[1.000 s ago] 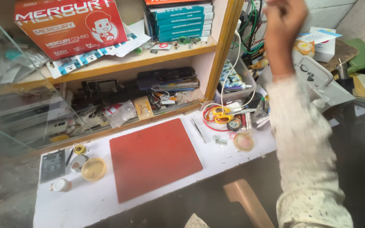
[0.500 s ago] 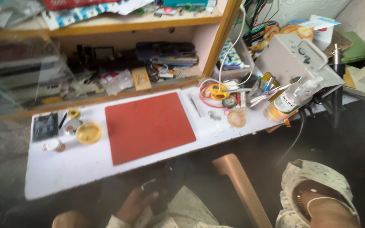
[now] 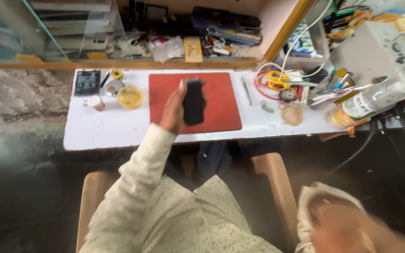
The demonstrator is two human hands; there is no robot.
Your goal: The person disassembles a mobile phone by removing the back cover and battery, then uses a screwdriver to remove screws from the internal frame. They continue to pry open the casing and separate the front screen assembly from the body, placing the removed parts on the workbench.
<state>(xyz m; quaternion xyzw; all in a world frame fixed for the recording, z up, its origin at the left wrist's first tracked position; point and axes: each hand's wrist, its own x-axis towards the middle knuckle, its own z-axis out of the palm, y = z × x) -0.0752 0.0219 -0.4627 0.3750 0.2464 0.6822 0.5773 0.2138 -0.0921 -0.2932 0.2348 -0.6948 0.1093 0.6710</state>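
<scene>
My left hand [image 3: 173, 111] is raised above the red mat [image 3: 223, 110] on the white table [image 3: 113, 133]. It grips a black phone [image 3: 194, 100], held upright with its dark back facing me. The cream patterned sleeve runs from my lap up to that hand. My right hand [image 3: 348, 230] is a blur at the bottom right corner, low beside the chair. Its fingers cannot be made out.
Left of the mat lie a yellow round tin [image 3: 130, 97], a small jar [image 3: 94, 102] and a black board [image 3: 86, 82]. To the right are tweezers [image 3: 245, 89], wire coils [image 3: 273, 79], a clear bottle [image 3: 376, 99] and a grey machine [image 3: 380, 51]. A cluttered wooden shelf [image 3: 118, 64] stands behind.
My right arm, raised high a second ago, has dropped to the bottom right. My left hand has come up from my lap with the black phone over the mat. The view tilted down.
</scene>
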